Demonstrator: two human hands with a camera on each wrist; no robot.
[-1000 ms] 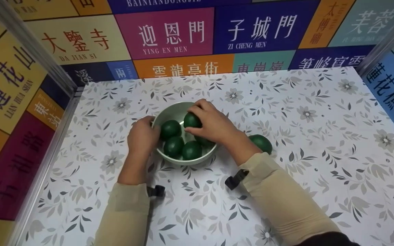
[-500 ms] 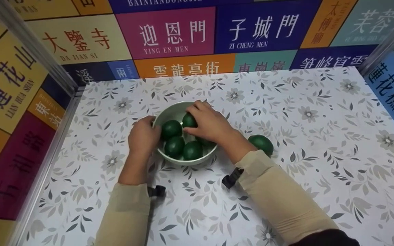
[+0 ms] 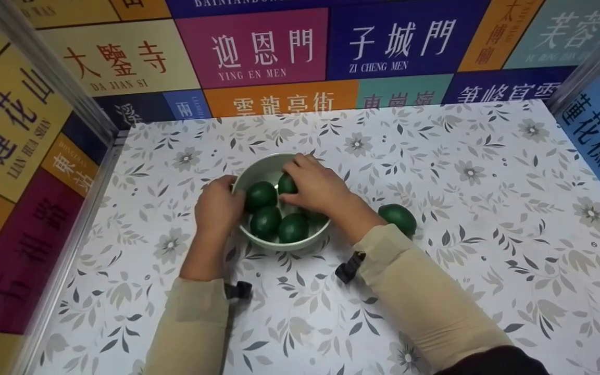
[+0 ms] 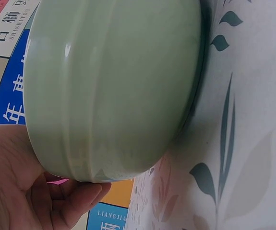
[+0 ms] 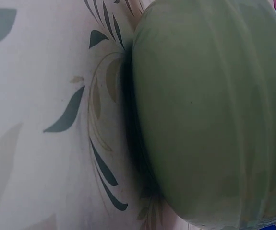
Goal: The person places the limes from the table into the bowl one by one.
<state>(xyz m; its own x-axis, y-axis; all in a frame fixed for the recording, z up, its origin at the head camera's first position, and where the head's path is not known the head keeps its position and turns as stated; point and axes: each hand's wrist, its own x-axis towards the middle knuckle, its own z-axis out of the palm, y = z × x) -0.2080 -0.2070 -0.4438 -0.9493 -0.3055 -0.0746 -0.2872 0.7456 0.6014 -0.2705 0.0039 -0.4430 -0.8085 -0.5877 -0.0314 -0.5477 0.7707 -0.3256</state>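
A pale green bowl (image 3: pixel 252 171) stands on the table, with several smooth, dark green limes (image 3: pixel 264 223) inside. My left hand (image 3: pixel 219 208) grips the bowl's left rim, thumb over the edge; in the left wrist view its fingers (image 4: pixel 82 201) curl below the bowl's wall (image 4: pixel 114 86). Reaching over the right rim, my right hand (image 3: pixel 322 188) holds one lime (image 3: pixel 286 183) inside the bowl, partly covered by the fingers. The right wrist view is mostly filled by the bowl's outer wall (image 5: pixel 200 110), and the right hand cannot be made out there.
One more lime (image 3: pixel 398 219) lies on the table right of the bowl, next to my right forearm. A floral cloth covers the table (image 3: pixel 466 291). Panels with large lettering (image 3: pixel 263 52) rise behind it and on both sides.
My right hand has shifted slightly left and lower with its lime, covering more of it. The left hand stays on the bowl's rim.
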